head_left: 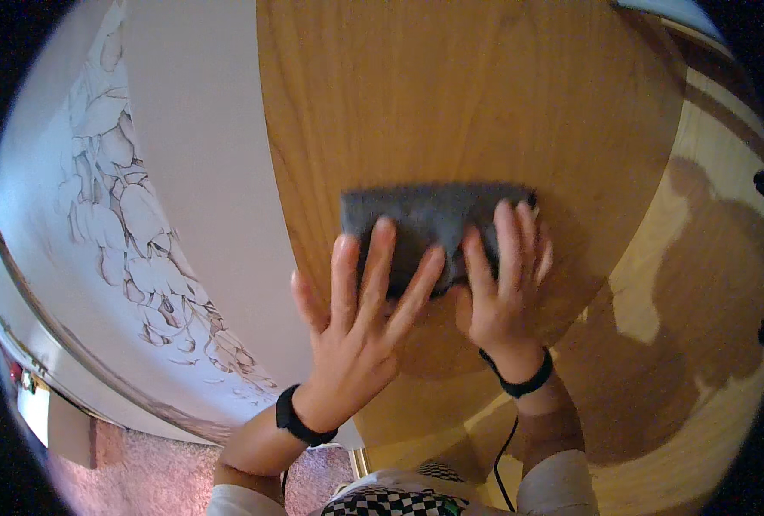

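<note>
A folded dark grey cloth (433,206) lies on a brown wood-grain surface (476,95). From below, my left hand (356,335) rests over its left part, fingers spread and stretched out, with the little finger off the cloth at the left. On the right end of the cloth, my right hand (506,292) presses with extended fingers; its thumb is partly hidden beside the lower edge. The two hands are apart. Each wrist wears a dark band. What lies beneath the cloth is hidden.
To the left, a pale panel (193,103) with a petal-like line pattern borders the wood. Pink carpet (154,469) shows at lower left. A lighter wooden surface (648,344), with a large shadow across it, lies at right. A thin black cable (504,456) hangs near my right forearm.
</note>
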Tool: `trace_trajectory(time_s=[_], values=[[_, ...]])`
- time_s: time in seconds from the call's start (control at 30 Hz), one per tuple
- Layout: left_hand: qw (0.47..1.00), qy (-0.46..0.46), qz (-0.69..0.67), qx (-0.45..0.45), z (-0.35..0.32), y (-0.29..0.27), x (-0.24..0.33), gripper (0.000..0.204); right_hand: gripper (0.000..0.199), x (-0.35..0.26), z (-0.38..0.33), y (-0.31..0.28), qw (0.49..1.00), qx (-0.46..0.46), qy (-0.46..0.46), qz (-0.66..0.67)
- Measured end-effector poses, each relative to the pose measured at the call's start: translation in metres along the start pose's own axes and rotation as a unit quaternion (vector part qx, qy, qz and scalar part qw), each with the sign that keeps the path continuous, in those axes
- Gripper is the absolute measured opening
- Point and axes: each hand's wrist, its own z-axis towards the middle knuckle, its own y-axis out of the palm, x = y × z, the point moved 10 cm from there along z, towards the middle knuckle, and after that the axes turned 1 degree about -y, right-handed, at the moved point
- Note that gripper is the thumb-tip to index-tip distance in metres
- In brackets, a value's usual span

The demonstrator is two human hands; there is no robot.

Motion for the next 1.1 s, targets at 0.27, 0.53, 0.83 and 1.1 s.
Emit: trace_trajectory(time_s=[0.27, 0.53, 0.83, 1.1], values=[[0.993, 0.105, -0.055, -0.027, 0.001, 0.016, 0.028, 0.050, 0.035, 0.007, -0.026, 0.000, 0.999, 0.033, -0.003, 0.029], [0.988, 0.127, -0.027, -0.080, -0.013, 0.045, 0.057, 0.053, 0.034, 0.033, -0.050, 0.006, 1.000, 0.007, -0.004, -0.011], [0.995, 0.077, -0.054, -0.028, 0.040, 0.030, 0.072, 0.054, 0.036, 0.066, -0.017, -0.021, 0.999, 0.041, 0.018, 0.001], [0.978, 0.150, -0.068, -0.127, -0.025, 0.072, 0.101, 0.058, 0.029, 0.065, -0.092, 0.002, 0.999, 0.042, 0.022, 0.004]])
